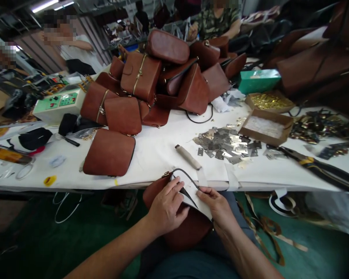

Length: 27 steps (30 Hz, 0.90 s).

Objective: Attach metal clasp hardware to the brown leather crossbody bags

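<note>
A brown leather bag (189,231) rests on my lap at the table's front edge. One of its panels shows a white inner side (187,180) with a dark piped border. My left hand (168,206) holds the bag from the left, its fingertips pressed on the white side and its thumb lower down. At the right border of that panel, my right hand (217,205) pinches the edge between thumb and fingers. Just beyond the bag lies a wrapped, stick-like tool (188,157) on the white table (158,153); its kind is not clear.
Brown bags (141,75) are heaped across the table. Small metal plates (223,142) lie scattered near a cardboard box (267,127), with pliers (317,164) at right. A green-panelled machine (59,101) stands left. A person in camouflage (218,21) sits opposite; straps (267,232) lie on the floor.
</note>
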Each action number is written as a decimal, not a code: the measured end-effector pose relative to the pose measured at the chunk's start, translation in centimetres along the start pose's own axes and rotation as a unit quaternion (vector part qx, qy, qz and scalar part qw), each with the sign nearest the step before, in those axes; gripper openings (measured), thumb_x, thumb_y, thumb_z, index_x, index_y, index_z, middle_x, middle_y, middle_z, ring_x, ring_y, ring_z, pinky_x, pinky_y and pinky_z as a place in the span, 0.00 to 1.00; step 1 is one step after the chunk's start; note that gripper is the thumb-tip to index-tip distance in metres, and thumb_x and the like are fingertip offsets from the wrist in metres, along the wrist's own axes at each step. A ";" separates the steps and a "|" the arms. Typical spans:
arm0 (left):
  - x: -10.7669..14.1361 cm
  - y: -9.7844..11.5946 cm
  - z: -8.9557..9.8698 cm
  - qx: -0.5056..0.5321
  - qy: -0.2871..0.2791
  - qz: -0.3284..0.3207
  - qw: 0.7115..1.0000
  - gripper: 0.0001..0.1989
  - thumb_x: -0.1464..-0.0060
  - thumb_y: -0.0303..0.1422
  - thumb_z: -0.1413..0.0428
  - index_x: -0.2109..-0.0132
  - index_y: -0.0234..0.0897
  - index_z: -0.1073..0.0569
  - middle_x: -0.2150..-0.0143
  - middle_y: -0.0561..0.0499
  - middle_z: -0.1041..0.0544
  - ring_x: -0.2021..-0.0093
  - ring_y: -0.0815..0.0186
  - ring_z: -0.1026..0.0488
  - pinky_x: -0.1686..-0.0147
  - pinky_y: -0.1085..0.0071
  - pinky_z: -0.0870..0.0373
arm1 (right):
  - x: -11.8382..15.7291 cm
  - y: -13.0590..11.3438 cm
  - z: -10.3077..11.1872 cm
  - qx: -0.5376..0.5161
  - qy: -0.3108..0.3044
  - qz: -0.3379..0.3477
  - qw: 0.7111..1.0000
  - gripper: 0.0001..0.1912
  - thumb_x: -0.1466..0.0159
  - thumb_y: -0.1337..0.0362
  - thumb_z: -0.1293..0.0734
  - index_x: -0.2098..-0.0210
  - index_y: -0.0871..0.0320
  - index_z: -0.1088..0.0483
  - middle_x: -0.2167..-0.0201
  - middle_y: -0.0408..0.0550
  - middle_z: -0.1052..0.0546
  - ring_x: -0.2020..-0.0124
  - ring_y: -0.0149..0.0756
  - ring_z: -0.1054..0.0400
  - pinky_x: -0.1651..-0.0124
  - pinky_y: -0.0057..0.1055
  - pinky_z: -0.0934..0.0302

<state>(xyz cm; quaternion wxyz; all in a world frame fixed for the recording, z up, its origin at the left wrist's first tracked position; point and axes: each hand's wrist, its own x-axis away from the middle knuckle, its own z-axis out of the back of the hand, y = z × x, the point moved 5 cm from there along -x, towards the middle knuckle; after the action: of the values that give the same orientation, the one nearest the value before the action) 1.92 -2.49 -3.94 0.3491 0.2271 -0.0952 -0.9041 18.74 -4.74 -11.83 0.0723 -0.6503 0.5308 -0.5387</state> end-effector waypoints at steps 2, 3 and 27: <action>-0.5 -0.3 0.1 0.003 -0.015 -0.010 1.000 0.09 0.41 0.35 0.40 0.57 0.33 0.25 0.39 0.33 0.24 0.27 0.44 0.39 0.32 0.45 0.32 | 0.0 0.1 -0.4 -0.009 0.021 -0.004 1.000 0.27 0.60 0.58 0.14 0.65 0.58 0.25 0.73 0.44 0.18 0.76 0.33 0.26 0.71 0.28 0.33; -0.7 -0.5 0.1 0.004 -0.020 -0.017 1.000 0.11 0.41 0.37 0.39 0.56 0.32 0.24 0.39 0.32 0.24 0.27 0.43 0.39 0.32 0.45 0.32 | 0.0 0.1 -0.5 -0.014 0.030 -0.005 0.999 0.28 0.61 0.58 0.14 0.65 0.58 0.25 0.74 0.45 0.18 0.76 0.33 0.26 0.71 0.27 0.33; -0.5 -3.0 0.3 0.045 -0.093 -0.066 0.992 0.23 0.41 0.39 0.38 0.42 0.29 0.24 0.32 0.35 0.29 0.24 0.43 0.45 0.29 0.45 0.37 | -2.8 -16.7 0.5 0.667 0.116 0.334 0.655 0.18 0.36 0.51 0.32 0.52 0.53 0.20 0.56 0.51 0.18 0.60 0.45 0.23 0.57 0.39 0.33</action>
<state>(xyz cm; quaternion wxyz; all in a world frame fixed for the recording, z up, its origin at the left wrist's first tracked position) 0.33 0.06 -4.46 0.2672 0.1632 -0.1529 -0.9373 29.72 4.29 -2.64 0.5997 -0.1376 0.2140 -0.7587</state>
